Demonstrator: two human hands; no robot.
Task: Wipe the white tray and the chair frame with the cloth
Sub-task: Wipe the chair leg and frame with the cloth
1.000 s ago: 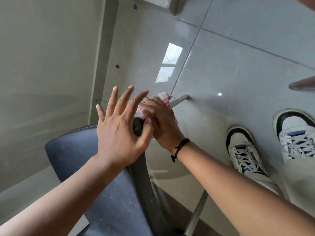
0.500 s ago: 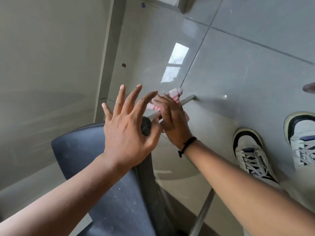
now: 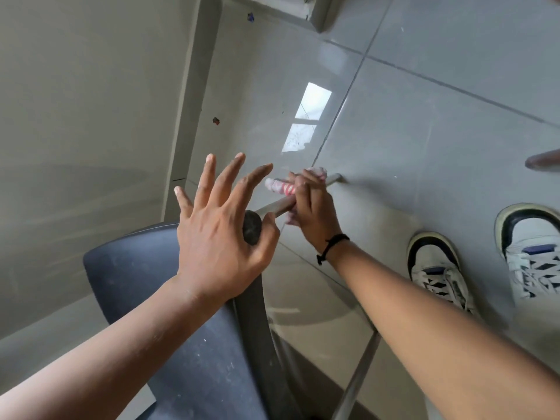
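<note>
A dark grey plastic chair (image 3: 194, 344) stands tipped below me, its metal leg (image 3: 274, 207) running out to the floor. My right hand (image 3: 312, 213) is wrapped round that leg with a white and red cloth (image 3: 280, 186) bunched under the fingers. My left hand (image 3: 221, 225) rests with its palm on the dark end of the chair's edge (image 3: 251, 227), fingers spread apart and lifted. A second metal leg (image 3: 357, 380) runs down under my right forearm. No white tray is in view.
Glossy grey floor tiles (image 3: 424, 131) lie all around. A pale wall with a skirting strip (image 3: 191, 110) rises at the left. My two white and black shoes (image 3: 436, 268) stand at the right. Another chair leg tip (image 3: 542, 160) shows at the right edge.
My right hand has slid with the cloth further along the leg, away from the chair, baring more metal. My left hand stays on the chair's edge.
</note>
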